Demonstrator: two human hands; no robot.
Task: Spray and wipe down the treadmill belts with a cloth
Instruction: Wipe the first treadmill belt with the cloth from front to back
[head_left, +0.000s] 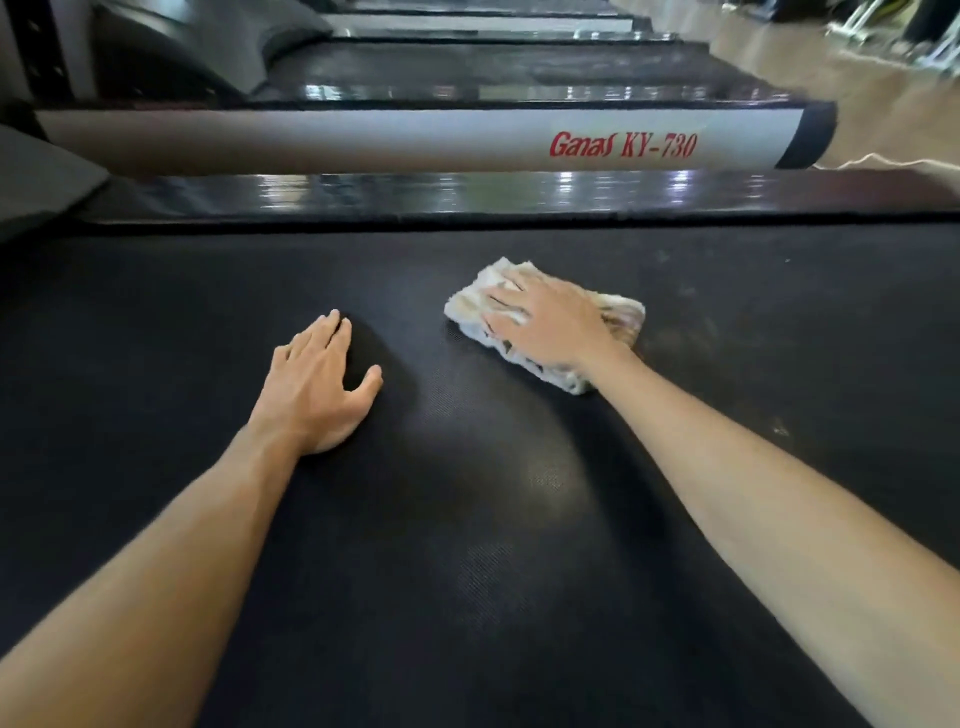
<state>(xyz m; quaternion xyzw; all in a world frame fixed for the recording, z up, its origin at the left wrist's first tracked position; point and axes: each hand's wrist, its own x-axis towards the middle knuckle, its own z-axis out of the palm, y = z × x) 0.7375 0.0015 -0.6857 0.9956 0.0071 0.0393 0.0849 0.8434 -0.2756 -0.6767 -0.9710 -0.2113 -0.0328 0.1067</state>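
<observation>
Pressing flat, the right hand has no closed grip: its fingers lie spread on the folded white cloth, pinning it to the black treadmill belt right of centre. Left hand rests open on the belt, holding nothing. Soft, light and limp, the cloth should bunch unless pressed across its middle. The belt looks textured and grippy. More treadmills and wooden floor lie beyond.

A black textured treadmill belt fills the near scene; a crumpled white cloth lies on it right of centre; a flat left hand rests left of it.
</observation>
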